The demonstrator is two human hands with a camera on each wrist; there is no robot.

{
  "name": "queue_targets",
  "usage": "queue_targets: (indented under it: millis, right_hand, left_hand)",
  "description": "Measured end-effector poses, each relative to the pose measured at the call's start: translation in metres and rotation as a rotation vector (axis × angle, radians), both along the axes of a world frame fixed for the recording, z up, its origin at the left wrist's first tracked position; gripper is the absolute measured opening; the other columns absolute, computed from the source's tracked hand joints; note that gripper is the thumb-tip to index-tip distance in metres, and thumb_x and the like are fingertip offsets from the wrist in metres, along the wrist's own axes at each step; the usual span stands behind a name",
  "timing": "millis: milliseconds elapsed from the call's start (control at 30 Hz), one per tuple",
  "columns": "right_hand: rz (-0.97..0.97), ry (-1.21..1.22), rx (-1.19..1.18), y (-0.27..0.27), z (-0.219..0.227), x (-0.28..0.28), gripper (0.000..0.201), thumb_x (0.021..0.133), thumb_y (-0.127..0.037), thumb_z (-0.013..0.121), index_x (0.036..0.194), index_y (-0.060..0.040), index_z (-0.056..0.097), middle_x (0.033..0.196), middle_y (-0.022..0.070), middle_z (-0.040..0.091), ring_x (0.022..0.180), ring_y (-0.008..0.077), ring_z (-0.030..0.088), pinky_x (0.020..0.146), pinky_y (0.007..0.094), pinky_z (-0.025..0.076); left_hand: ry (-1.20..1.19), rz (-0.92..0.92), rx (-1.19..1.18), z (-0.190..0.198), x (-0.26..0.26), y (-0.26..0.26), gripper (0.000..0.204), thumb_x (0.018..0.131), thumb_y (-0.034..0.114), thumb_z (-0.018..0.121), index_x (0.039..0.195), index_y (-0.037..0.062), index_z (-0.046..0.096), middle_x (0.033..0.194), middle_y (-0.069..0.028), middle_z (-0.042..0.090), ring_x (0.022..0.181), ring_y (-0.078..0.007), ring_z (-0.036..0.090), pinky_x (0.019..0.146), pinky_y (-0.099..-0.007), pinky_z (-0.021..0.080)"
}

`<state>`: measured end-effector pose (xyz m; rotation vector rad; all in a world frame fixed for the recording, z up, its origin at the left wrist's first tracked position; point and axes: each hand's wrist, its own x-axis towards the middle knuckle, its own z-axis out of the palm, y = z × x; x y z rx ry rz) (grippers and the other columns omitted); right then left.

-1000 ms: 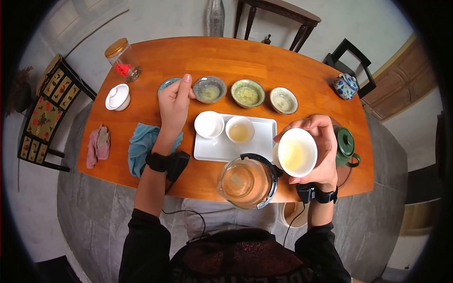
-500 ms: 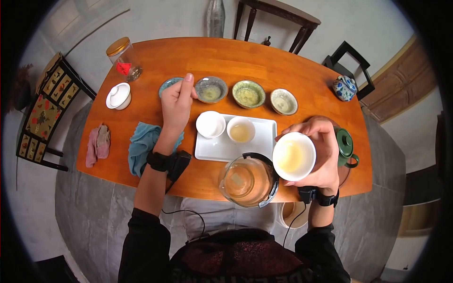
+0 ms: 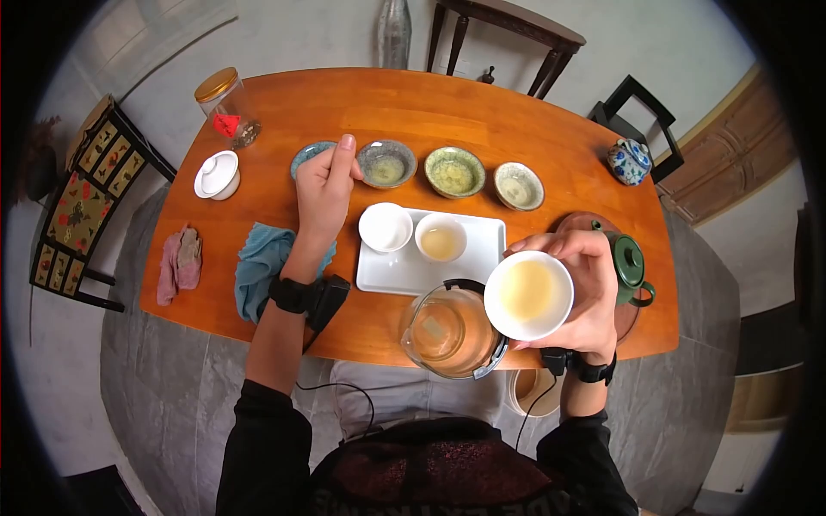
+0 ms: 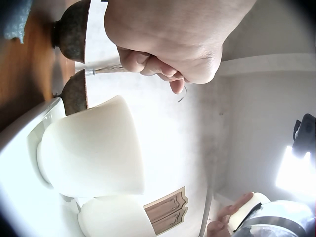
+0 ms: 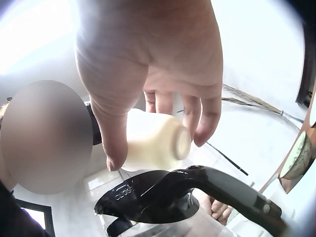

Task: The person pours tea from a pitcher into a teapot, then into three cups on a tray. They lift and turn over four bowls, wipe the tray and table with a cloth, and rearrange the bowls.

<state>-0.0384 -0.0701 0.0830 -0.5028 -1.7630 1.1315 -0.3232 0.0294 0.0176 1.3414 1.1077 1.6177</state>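
My right hand (image 3: 589,292) grips a small white teacup (image 3: 527,297) by its sides, pale yellow tea inside. In the head view the cup overlaps the right edge of a glass pot (image 3: 430,331) with a black rim and handle (image 5: 232,192). The right wrist view has the cup tipped over the pot's black lid (image 5: 148,197). My left hand (image 3: 325,193) is raised left of the white tray (image 3: 391,277), fingers curled into the palm, thumb on top, with nothing visible in it. On the tray are an empty-looking white cup (image 3: 385,227) and another white cup (image 3: 441,238) with tea.
Behind the tray stand several glazed bowls, including a green one (image 3: 454,172). A green teapot (image 3: 630,262) is at right; a blue cloth (image 3: 262,267), pink cloth (image 3: 179,262), white lidded bowl (image 3: 217,176) and glass jar (image 3: 228,107) are at left. A bin (image 3: 533,391) stands below the front edge.
My right hand has moved the teacup left, closer over the glass pot's edge, tilting it slightly. The left hand has barely shifted to the right.
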Motion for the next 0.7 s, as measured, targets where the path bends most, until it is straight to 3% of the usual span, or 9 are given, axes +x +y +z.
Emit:
queue_targets:
  millis: [200,267,700]
  right_hand:
    - [0.007,-0.021,0.028,-0.0001,0.0003,-0.0023,0.078,0.056,-0.004,0.093,0.115,-0.0077,0.042,0.11,0.0191,0.062,0.115,0.0339,0.058,0.099,0.0485,0.044]
    - [0.01,-0.028,0.035,-0.0005,0.0015,-0.0038,0.078,0.056,-0.005,0.093,0.115,-0.0077,0.042,0.11,0.0192,0.062,0.115,0.034,0.058,0.099,0.0488,0.044]
    - [0.011,-0.059,0.087,-0.0024,0.0032,-0.0099,0.074,0.056,-0.009,0.094,0.115,-0.0068,0.049,0.107,0.0182,0.065,0.112,0.0339,0.061,0.095,0.0473,0.047]
  left_hand:
    - [0.018,0.006,0.002,0.0006,0.0006,0.0001,0.046,0.101,0.028,0.052,0.063,0.0021,0.053,0.054,0.0058,0.036,0.051,-0.0024,0.03,0.047,-0.0235,0.022]
    - [0.055,0.001,0.074,-0.0019,0.0011,0.0024,0.046,0.103,0.034,0.047,0.065,0.0064,0.05,0.049,0.0076,0.034,0.038,-0.0001,0.025,0.036,-0.0215,0.015]
    - [0.059,-0.004,0.083,-0.0025,0.0008,0.0027,0.045,0.103,0.032,0.047,0.065,0.0068,0.05,0.049,0.0073,0.034,0.038,-0.0003,0.026,0.037,-0.0213,0.016]
